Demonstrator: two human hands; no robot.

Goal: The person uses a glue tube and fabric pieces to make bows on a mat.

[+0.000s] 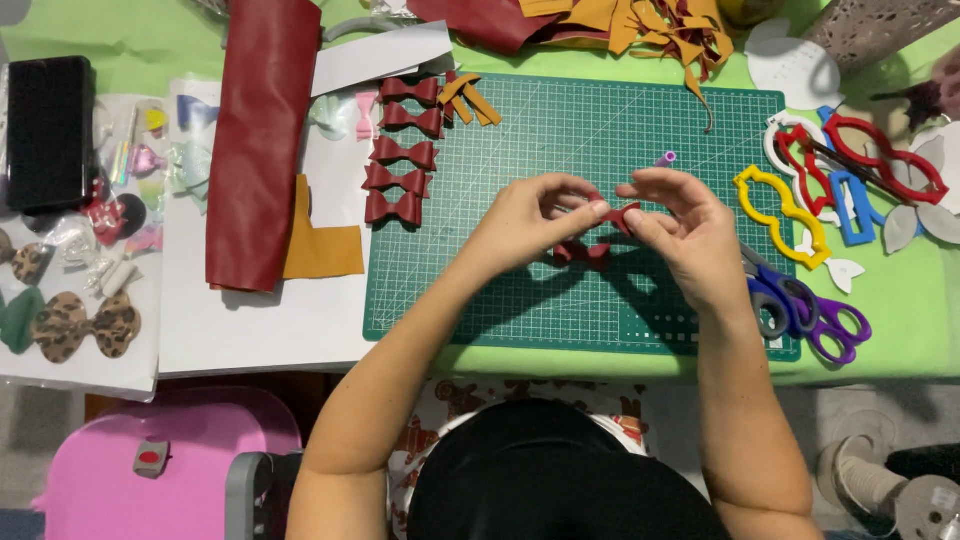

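Observation:
My left hand (530, 218) and my right hand (685, 225) meet above the green cutting mat (620, 120). Together they pinch a small dark red leather bow piece (620, 215) by its ends. A second dark red piece (580, 254) lies on the mat just below the left fingers. A column of several finished dark red bows (400, 152) runs down the mat's left edge. A small purple object (666, 158) shows just behind my right hand.
A dark red leather roll (255, 140) and a mustard piece (320, 245) lie left. Purple and grey scissors (810, 310), yellow (785, 215), red (880, 155) and blue cutter shapes sit right. Mustard scraps (650, 25) lie behind, patterned bows (85, 325) far left.

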